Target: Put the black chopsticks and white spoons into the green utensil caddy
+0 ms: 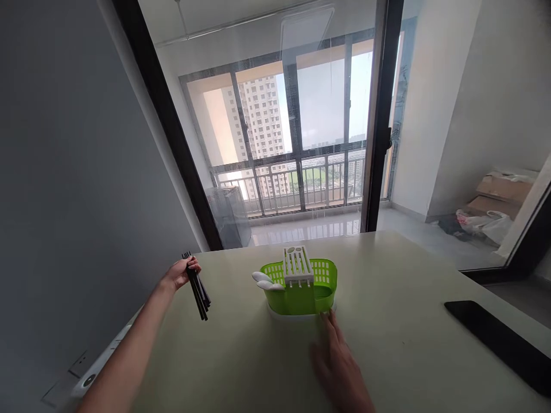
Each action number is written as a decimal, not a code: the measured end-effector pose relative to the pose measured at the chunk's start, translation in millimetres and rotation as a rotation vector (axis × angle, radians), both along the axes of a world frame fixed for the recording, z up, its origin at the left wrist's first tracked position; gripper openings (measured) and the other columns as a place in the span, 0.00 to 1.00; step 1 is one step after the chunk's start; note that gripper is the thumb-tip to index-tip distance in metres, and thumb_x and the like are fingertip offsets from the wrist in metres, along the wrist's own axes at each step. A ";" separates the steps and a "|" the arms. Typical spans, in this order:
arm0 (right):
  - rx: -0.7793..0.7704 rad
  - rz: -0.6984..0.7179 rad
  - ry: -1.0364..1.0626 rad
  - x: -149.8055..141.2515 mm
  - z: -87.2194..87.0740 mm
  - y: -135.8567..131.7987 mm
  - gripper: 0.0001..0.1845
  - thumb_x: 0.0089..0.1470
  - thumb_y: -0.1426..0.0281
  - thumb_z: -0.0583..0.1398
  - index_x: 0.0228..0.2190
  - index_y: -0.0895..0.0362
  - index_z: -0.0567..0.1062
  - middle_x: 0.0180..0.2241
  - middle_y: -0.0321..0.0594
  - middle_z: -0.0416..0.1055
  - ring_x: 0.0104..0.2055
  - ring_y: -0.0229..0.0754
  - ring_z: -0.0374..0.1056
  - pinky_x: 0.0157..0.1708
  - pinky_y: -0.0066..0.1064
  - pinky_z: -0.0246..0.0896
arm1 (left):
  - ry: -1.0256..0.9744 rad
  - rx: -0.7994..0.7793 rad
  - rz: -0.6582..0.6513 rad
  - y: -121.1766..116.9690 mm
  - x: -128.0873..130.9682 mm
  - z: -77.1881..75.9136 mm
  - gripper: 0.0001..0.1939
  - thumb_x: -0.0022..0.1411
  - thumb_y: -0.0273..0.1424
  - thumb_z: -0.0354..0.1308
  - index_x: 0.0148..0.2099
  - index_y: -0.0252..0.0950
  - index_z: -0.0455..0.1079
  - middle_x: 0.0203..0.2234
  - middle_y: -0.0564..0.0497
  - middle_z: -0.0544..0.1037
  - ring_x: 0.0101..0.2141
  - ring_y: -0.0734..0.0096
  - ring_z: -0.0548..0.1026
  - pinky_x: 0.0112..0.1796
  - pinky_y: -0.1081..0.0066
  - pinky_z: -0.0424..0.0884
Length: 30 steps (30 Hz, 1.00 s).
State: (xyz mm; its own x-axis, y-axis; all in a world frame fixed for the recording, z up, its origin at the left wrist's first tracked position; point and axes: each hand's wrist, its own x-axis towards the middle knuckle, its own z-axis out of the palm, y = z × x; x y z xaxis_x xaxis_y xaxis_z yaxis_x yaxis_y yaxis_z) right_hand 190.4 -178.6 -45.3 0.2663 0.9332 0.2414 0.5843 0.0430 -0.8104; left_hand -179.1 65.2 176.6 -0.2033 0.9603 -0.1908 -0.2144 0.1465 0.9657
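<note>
My left hand (pixel 183 272) is closed around a bundle of several black chopsticks (pixel 197 287), held above the table's left edge with their tips slanting down and right. A green perforated cutlery basket (pixel 301 287) with a white slotted insert (pixel 297 265) stands on a white base in the middle of the table. Two white spoon ends (pixel 263 281) stick out at its left side. My right hand (pixel 340 361) lies blurred on the table in front of the basket, fingers stretched toward the basket's lower right corner, just about touching it.
The pale table (pixel 408 321) holds a black flat slab (pixel 499 341) near its right edge. Behind it a glass sliding door with a dark frame (pixel 379 126) looks onto a balcony. Cardboard boxes and bags (pixel 495 206) lie on the floor at right.
</note>
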 end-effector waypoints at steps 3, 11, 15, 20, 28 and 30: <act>-0.002 0.005 -0.016 0.8 0.6 -0.1 0.34 0.66 0.66 0.48 0.70 0.56 0.51 0.74 0.47 0.42 0.74 0.49 0.46 0.65 0.45 0.58 | 0.095 -0.130 -0.019 -10.1 -10.4 -42.3 0.12 0.74 0.30 0.53 0.35 0.34 0.64 0.19 0.63 0.59 0.15 0.84 0.55 0.17 0.80 0.61; -0.026 0.011 -0.035 2.4 4.8 -2.9 0.33 0.66 0.64 0.47 0.69 0.58 0.52 0.74 0.47 0.42 0.74 0.49 0.47 0.65 0.45 0.57 | 0.497 -0.159 -0.049 -15.7 -8.1 -106.5 0.14 0.71 0.38 0.57 0.36 0.34 0.67 0.20 0.62 0.63 0.17 0.83 0.58 0.18 0.79 0.56; -0.023 0.020 -0.031 2.6 7.8 -4.8 0.33 0.66 0.63 0.48 0.69 0.57 0.53 0.74 0.48 0.43 0.73 0.51 0.47 0.65 0.47 0.57 | 0.824 -0.130 -0.018 -16.7 -3.7 -115.5 0.14 0.67 0.41 0.56 0.36 0.35 0.69 0.17 0.59 0.66 0.18 0.73 0.69 0.22 0.74 0.62; -0.042 0.021 -0.051 4.4 9.6 -5.2 0.33 0.66 0.62 0.47 0.69 0.57 0.53 0.74 0.47 0.43 0.73 0.51 0.48 0.64 0.47 0.59 | 1.238 -0.134 0.041 -14.6 1.7 -126.0 0.14 0.67 0.38 0.51 0.37 0.36 0.74 0.29 0.43 0.81 0.39 0.51 0.81 0.38 0.64 0.72; -0.041 0.027 -0.063 6.1 3.7 -4.5 0.33 0.66 0.63 0.49 0.68 0.55 0.54 0.74 0.47 0.43 0.73 0.52 0.48 0.64 0.48 0.60 | 1.623 -0.101 0.019 -25.7 7.5 -147.8 0.21 0.71 0.41 0.43 0.52 0.35 0.72 0.45 0.33 0.81 0.47 0.44 0.80 0.45 0.54 0.73; -0.042 0.022 -0.065 5.9 2.5 -4.8 0.33 0.65 0.63 0.49 0.68 0.55 0.53 0.74 0.46 0.43 0.73 0.52 0.49 0.63 0.48 0.62 | 1.675 -0.077 0.007 -28.5 9.1 -150.6 0.20 0.72 0.40 0.43 0.52 0.35 0.71 0.46 0.34 0.81 0.46 0.46 0.80 0.44 0.55 0.73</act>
State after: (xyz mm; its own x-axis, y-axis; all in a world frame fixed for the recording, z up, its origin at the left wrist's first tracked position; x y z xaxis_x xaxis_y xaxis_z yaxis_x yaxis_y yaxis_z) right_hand 196.3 -183.4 -42.9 0.2305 0.9483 0.2179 0.6352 0.0230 -0.7720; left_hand -170.0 36.7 26.0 -0.2216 0.9578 0.1828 0.9731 0.2052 0.1045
